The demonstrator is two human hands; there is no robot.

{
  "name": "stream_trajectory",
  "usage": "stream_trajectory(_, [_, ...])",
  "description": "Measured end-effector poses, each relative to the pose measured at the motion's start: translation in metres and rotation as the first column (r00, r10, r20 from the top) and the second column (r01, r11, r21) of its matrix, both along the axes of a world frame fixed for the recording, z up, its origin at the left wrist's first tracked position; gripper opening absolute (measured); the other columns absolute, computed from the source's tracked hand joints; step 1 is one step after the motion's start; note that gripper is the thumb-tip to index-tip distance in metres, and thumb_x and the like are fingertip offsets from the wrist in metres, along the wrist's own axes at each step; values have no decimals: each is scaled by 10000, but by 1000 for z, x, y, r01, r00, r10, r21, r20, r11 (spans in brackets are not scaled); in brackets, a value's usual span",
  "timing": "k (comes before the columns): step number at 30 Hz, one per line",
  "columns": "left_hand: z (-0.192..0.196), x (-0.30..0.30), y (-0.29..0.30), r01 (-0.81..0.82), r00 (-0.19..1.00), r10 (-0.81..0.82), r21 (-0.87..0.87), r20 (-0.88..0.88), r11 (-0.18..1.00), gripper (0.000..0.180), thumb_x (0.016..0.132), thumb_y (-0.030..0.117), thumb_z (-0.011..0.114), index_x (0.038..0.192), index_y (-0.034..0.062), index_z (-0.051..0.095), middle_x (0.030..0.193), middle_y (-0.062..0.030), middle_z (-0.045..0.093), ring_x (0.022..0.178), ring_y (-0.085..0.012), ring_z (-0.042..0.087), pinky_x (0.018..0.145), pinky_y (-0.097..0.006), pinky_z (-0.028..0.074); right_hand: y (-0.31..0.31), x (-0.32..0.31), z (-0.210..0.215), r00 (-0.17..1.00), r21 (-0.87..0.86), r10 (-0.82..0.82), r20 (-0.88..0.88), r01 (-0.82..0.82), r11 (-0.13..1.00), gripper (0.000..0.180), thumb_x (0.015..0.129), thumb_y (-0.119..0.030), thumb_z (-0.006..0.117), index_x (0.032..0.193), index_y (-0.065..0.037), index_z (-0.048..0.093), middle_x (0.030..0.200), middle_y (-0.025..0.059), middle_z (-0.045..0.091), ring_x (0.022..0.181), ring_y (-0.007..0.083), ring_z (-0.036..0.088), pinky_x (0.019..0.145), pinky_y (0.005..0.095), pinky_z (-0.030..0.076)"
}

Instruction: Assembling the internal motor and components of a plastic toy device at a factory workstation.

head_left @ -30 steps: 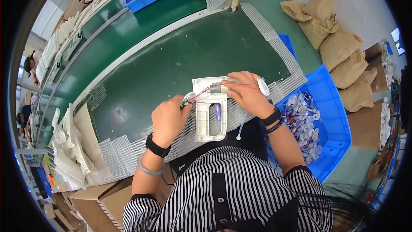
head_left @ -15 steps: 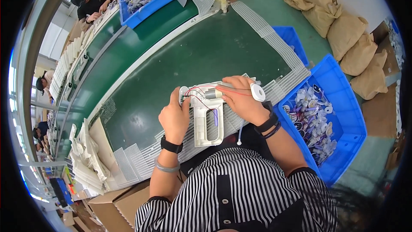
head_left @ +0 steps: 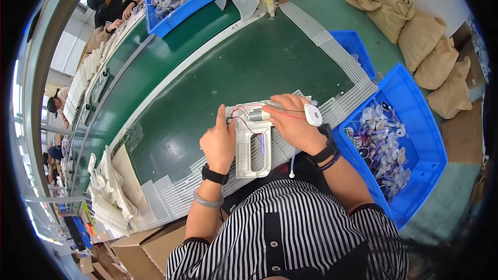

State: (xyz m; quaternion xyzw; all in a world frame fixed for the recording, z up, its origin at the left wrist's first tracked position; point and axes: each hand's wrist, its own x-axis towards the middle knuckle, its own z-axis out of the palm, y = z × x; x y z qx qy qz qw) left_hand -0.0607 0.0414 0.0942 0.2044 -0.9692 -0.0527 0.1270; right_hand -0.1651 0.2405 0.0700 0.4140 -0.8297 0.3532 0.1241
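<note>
A white plastic half-housing with a looped handle (head_left: 241, 163) lies in front of me over the table's near edge. My left hand (head_left: 218, 148) grips its left end between thumb and index finger, the index finger stretched along that end; its other fingers are curled. Across the housing's right part, my right hand (head_left: 301, 130) is closed on it, fingers over the far side and thumb near a silver cylindrical motor (head_left: 256, 116). Thin red wires (head_left: 239, 108) run over the housing. A white round disc (head_left: 313, 115) sticks out beside my right hand. Inside the handle opening shows a purple piece (head_left: 262, 144).
A blue bin (head_left: 424, 150) of small wired parts stands at my right, another blue bin (head_left: 179, 15) far left. White housings (head_left: 111, 197) are stacked at the left. Perforated matting (head_left: 171, 197) edges the green table (head_left: 207, 88). Brown sacks (head_left: 423, 41) line the wall; co-workers sit at left.
The white round piece between my left fingers no longer shows there; the left index finger now lies straight against the housing's end. My right hand keeps its hold.
</note>
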Motion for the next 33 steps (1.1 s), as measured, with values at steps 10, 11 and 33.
stream_trajectory(10, [8, -7, -3, 124, 989, -121, -28, 88, 992, 445, 980, 237, 604, 1364, 16, 569, 622, -113, 664, 565, -295, 674, 517, -409, 520, 0, -1, 2, 1000, 33, 1, 15, -2, 999, 324, 836, -149, 712, 1159, -147, 738, 1246, 56, 634, 1180, 260, 554, 1026, 412, 399])
stream_trajectory(11, [10, -10, -4, 140, 982, -136, -17, 131, 990, 429, 993, 226, 577, 1361, 4, 566, 628, -125, 668, 573, -303, 679, 522, -416, 524, 0, -2, 3, 1000, 40, 4, 19, -5, 999, 324, 836, -149, 712, 1159, -147, 738, 1246, 56, 634, 1180, 260, 554, 1026, 412, 399])
stream_trajectory(33, [18, 34, 53, 370, 929, -368, 88, -34, 925, 142, 725, 138, 749, 824, 41, 714, 901, -95, 573, 892, -297, 571, 775, -425, 476, -1, 1, 3, 990, 59, 5, 142, -14, 998, 323, 896, -162, 671, 1216, -168, 719, 1300, 77, 636, 1245, 282, 534, 1069, 433, 358])
